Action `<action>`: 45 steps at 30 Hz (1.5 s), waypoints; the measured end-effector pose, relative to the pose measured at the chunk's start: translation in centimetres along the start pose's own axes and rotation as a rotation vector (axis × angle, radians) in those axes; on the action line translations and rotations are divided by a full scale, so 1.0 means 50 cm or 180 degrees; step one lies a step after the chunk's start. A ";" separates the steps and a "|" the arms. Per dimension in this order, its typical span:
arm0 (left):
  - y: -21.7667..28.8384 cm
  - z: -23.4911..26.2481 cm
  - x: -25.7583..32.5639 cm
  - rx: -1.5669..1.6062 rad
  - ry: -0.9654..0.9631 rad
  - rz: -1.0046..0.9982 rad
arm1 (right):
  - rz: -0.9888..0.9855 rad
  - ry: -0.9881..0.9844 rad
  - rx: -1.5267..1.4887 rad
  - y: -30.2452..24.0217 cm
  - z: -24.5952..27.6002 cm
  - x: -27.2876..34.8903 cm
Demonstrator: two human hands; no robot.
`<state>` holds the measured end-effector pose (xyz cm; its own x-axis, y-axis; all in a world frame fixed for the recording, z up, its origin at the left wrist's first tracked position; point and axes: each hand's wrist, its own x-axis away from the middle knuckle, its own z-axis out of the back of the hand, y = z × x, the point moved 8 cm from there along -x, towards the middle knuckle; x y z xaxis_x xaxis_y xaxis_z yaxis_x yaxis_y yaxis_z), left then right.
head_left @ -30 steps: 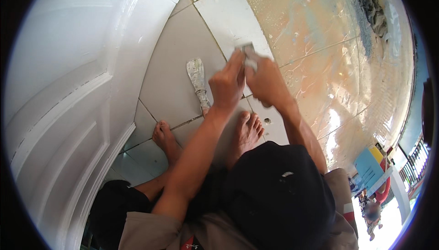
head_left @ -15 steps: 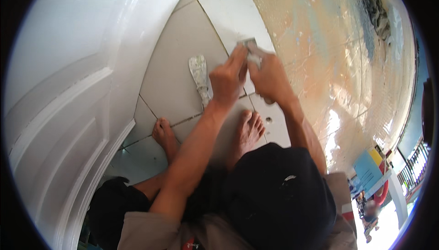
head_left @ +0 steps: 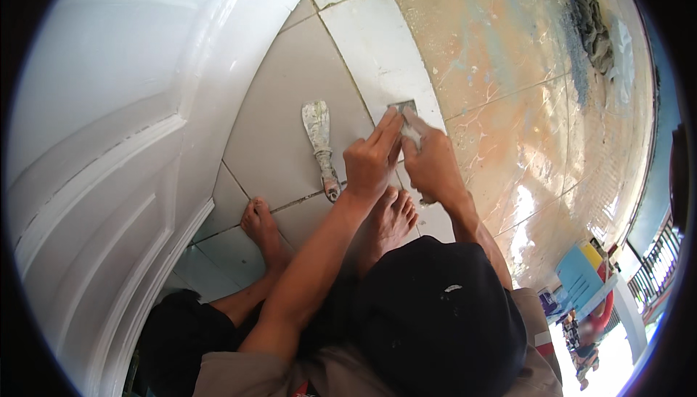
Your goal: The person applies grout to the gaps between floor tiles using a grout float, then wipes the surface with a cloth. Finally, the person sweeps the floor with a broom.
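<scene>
My right hand (head_left: 435,164) is wrapped round a putty knife (head_left: 411,104), with its thin grey blade down on the white floor tile strip (head_left: 381,48). The fingers of my left hand (head_left: 372,162) are stretched out together and press on the same tool near the blade. My hands hide most of its handle. To the left of my left hand, a second putty knife (head_left: 319,139), crusted with white, lies on the beige tile (head_left: 279,99). Its wide end points away from me.
A white panelled door (head_left: 160,128) stands close on the left. My bare feet (head_left: 396,219) are on the tiles below my hands. Stained orange-brown floor (head_left: 501,92) spreads to the right, with a dark crumpled cloth (head_left: 592,30) at the far right.
Both hands have drawn the putty knife a little toward me along the white tile strip. The view has shifted slightly; the putty knife on the floor lies where it was.
</scene>
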<state>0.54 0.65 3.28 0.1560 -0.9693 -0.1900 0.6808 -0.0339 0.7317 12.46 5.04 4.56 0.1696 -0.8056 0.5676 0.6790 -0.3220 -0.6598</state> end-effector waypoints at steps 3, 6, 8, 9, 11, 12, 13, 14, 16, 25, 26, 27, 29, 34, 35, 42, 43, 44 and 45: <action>-0.022 0.005 -0.052 0.0038 0.0050 -0.0028 | -0.0349 -0.0287 -0.0119 -0.050 0.010 -0.029; -0.009 -0.006 0.003 0.0105 -0.0203 0.0263 | 0.0151 -0.0012 0.0177 -0.015 0.005 0.000; -0.004 -0.008 0.007 0.0066 -0.0014 0.0044 | 0.0456 0.0206 0.0252 0.009 0.003 0.001; -0.007 -0.004 0.000 0.0058 -0.0009 0.0028 | 0.0291 0.0141 0.0179 0.004 0.001 -0.004; -0.028 0.008 -0.023 0.0036 0.0059 0.0108 | -0.0482 -0.0349 -0.0181 -0.040 -0.007 -0.019; -0.025 0.006 -0.025 0.0080 0.0085 0.0093 | -0.0497 -0.0360 -0.0162 -0.042 -0.003 -0.017; -0.021 0.006 -0.023 0.0124 0.0113 0.0078 | -0.0511 -0.0372 -0.0143 -0.043 0.001 -0.013; -0.016 0.008 -0.019 0.0167 0.0142 0.0065 | -0.0268 -0.0279 0.0038 -0.029 0.000 -0.004; -0.004 0.000 0.005 0.0155 0.0064 0.0066 | 0.0289 0.0088 0.0500 -0.011 0.001 0.019; 0.006 0.000 0.015 0.0161 -0.0010 0.0056 | 0.0083 -0.0093 0.0396 -0.004 0.008 0.014; -0.003 -0.007 0.004 0.0152 0.0018 0.0041 | 0.0103 -0.0028 0.0316 -0.009 0.013 -0.002; -0.008 -0.008 -0.006 0.0152 -0.0004 0.0054 | 0.0068 0.0016 0.0226 -0.007 0.012 -0.011; -0.022 0.000 -0.036 0.0107 0.0032 0.0079 | -0.0270 -0.0180 -0.0070 -0.043 0.009 -0.031; 0.004 -0.005 0.007 0.0205 0.0008 0.0124 | 0.0303 -0.0033 0.0332 0.007 0.006 0.011; 0.010 -0.006 0.013 0.0205 -0.0027 0.0123 | 0.0441 0.0135 0.0400 0.024 0.004 0.020; -0.034 0.014 -0.061 0.0170 -0.0075 0.0215 | -0.0448 -0.0475 -0.0112 -0.092 0.018 -0.049; -0.027 0.012 -0.044 0.0138 0.0001 0.0161 | 0.0350 -0.0147 0.0093 -0.099 0.011 -0.059; -0.020 0.009 -0.029 0.0109 0.0077 0.0108 | 0.0105 -0.0156 0.0195 -0.054 0.007 -0.040; -0.016 0.014 -0.024 0.0069 0.0129 0.0085 | 0.0142 -0.0050 0.0176 -0.052 0.003 -0.026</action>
<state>-0.69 1.69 3.35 0.2030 -0.9593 -0.1964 0.6605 -0.0139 0.7507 10.57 6.99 5.63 0.2115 -0.8106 0.5461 0.7087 -0.2576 -0.6568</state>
